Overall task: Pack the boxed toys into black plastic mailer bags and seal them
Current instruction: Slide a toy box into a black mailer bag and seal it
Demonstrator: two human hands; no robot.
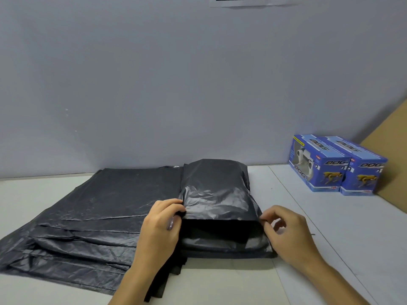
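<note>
Two blue toy boxes (317, 164) (362, 170) stand side by side at the far right of the white table (330, 227), each printed with "DOG" and a yellow robot dog; the smaller print is unreadable. A bulging black mailer bag (218, 190) lies at centre, partly over a spread stack of flat black bags (88, 216) on the left. The left hand (161, 225) pinches the bag's near left corner, and the right hand (286, 230) pinches its near right corner with curled fingers.

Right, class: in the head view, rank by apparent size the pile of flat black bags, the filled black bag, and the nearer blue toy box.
1. Pile of flat black bags
2. Filled black bag
3. Nearer blue toy box; it sits farther back, so true size is unsure.
</note>
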